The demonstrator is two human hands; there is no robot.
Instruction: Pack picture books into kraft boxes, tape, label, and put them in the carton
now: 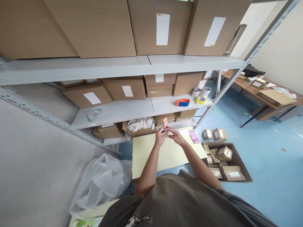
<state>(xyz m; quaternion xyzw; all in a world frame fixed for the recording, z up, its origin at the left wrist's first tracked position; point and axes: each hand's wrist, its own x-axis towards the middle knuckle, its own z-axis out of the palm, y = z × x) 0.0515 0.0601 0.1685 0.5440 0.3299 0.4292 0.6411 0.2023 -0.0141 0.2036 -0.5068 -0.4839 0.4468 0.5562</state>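
A small orange-pink item [165,121] is held upright between my two hands, above a pale yellow table [144,154]. My left hand [161,136] grips its lower part from the left, fingers closed. From the right, my right hand [174,135] pinches the same item, with its fingertips close to those of my left hand. Just what the item is cannot be made out. A pink-purple packet [194,136] lies near the table's right end, beyond my right forearm.
Metal shelving [118,110] with cardboard boxes stands in front. It holds an orange-blue tape dispenser [182,102] and yellow tape [200,100]. An open carton [243,167] of small boxes is on the floor at right, a plastic bag [106,179] at left.
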